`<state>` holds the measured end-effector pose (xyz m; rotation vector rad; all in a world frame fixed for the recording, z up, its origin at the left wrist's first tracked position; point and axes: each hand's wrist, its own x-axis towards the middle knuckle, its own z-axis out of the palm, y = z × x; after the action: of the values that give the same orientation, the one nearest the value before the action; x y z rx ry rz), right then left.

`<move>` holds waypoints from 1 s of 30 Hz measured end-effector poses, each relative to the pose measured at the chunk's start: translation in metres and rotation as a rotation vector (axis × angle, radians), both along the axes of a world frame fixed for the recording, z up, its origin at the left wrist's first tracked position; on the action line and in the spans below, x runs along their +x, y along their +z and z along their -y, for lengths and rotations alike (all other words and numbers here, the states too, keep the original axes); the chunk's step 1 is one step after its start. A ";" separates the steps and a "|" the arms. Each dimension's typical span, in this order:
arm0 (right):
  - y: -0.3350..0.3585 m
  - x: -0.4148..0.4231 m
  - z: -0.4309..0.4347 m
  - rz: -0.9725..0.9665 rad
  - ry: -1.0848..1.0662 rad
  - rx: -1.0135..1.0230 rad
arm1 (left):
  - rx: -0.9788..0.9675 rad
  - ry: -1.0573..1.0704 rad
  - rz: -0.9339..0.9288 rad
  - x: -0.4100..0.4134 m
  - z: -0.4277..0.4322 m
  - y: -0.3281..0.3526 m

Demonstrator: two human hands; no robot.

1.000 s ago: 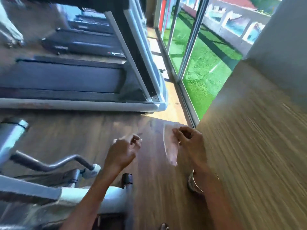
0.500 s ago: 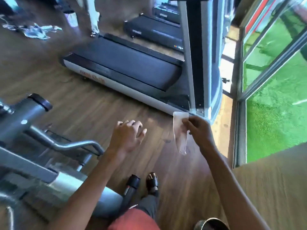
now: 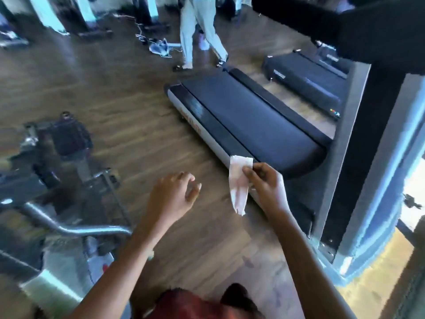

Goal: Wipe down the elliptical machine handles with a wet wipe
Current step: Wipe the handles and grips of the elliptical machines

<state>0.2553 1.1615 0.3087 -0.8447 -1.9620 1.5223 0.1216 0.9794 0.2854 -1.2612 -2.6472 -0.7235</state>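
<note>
Swinging leftward since half a second ago, the view now takes in another person's legs (image 3: 200, 31) at twelve o'clock; both hands have kept their pose. The right grip (image 3: 266, 187) is clamped on the wet wipe (image 3: 239, 183), pinching its upper part. The wipe lies at the grip's nine o'clock and hangs toward six, over the treadmill (image 3: 253, 120) rail. The left grip (image 3: 171, 195), further toward nine o'clock and apart from the wipe, is loosely spread and holds nothing. The elliptical machine (image 3: 69, 180) stands blurred at eight o'clock, untouched.
</note>
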 end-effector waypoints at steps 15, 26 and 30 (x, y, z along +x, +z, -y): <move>0.045 -0.210 -0.130 -0.066 0.874 -0.047 | 0.054 0.898 -0.046 -0.038 -0.075 0.064; 0.158 -0.374 -0.082 -0.371 1.193 0.052 | 0.035 1.306 -0.355 -0.136 -0.026 0.165; 0.223 -0.445 -0.053 -0.515 1.242 0.124 | 0.188 1.288 -0.520 -0.192 -0.025 0.230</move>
<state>-0.1893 1.2148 0.5319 0.9671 -2.1528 1.8618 -0.0704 1.0045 0.5157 0.3678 -2.1931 -0.3060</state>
